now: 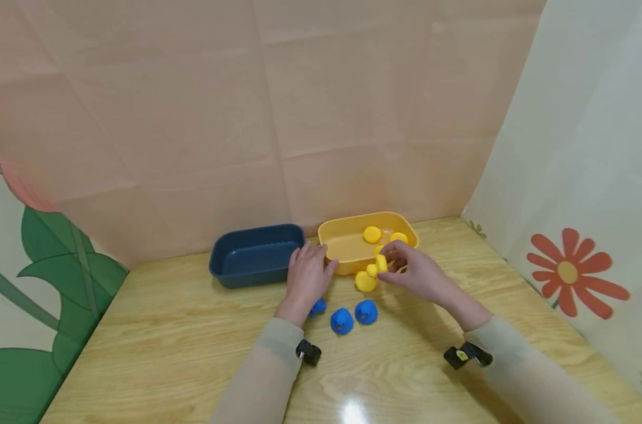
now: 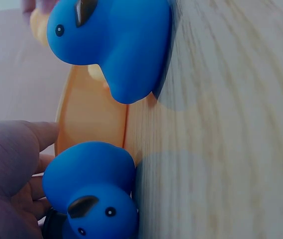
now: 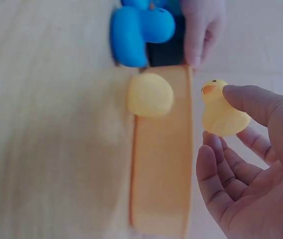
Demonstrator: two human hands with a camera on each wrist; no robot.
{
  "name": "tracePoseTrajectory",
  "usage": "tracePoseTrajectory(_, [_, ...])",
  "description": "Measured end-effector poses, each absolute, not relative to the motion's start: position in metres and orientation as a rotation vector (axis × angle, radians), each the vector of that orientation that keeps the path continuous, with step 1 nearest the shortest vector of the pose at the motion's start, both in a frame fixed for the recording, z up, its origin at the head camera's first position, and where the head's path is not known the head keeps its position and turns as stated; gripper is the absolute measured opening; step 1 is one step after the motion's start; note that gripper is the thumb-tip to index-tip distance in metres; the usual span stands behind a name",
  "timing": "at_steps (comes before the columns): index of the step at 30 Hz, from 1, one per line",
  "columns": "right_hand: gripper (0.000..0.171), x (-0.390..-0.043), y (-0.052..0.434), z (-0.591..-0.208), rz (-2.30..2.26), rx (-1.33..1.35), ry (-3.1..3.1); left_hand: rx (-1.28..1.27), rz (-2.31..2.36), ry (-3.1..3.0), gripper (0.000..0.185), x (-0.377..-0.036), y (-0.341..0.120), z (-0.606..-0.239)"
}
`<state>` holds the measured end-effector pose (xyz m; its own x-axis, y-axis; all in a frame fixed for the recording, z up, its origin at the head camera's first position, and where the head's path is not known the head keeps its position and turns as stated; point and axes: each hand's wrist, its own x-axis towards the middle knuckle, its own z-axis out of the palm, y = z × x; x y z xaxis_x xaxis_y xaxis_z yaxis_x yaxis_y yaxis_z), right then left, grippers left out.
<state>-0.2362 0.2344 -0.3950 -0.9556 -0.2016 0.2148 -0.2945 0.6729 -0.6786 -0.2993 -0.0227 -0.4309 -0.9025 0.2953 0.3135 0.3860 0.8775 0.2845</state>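
My right hand [image 1: 418, 274] pinches a yellow rubber duck [image 3: 226, 112] between thumb and fingers, just above the front rim of the yellow tub [image 1: 347, 266]. Another yellow duck [image 1: 365, 282] sits on the table in front of that tub. More yellow ducks [image 1: 372, 234] lie inside it. My left hand [image 1: 307, 277] reaches palm down between the two tubs, its fingers extended with fingertips near the rims. Under and beside the left wrist stand blue rubber ducks: one [image 1: 318, 307] partly hidden by the wrist, and two others [image 1: 342, 321] to its right.
A navy blue tub [image 1: 257, 275] stands left of the yellow one, close to the pinkish backdrop [image 1: 204, 118]. The wooden table [image 1: 167, 341] extends toward me. At right hangs a pale sheet with a red flower [image 1: 566, 272]. Both wrists wear small black devices [image 1: 308, 352].
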Motion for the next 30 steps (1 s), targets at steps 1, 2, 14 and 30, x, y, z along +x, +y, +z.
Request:
tracePoseTrajectory(1, [0.042, -0.237, 0.235, -0.392, 1.154, 0.397, -2.753, -0.516, -0.505, -2.784, 0.055, -0.299, -0.023, -0.431])
tracePoseTrajectory(2, [0.042, -0.237, 0.236, -0.389, 1.16, 0.384, -2.745, -0.517, -0.507, -2.783, 0.055, -0.299, -0.023, -0.431])
tracePoseTrajectory(14, [0.046, -0.257, 0.237, -0.364, 1.141, 0.291, -2.68, -0.521, -0.489, -2.767, 0.056, -0.299, -0.025, -0.432])
tracePoseTrajectory(30, [0.05, -0.296, 0.232, -0.363, 1.024, 0.169, -2.731, -0.519, -0.502, -2.775, 0.054, -0.3, -0.024, -0.431])
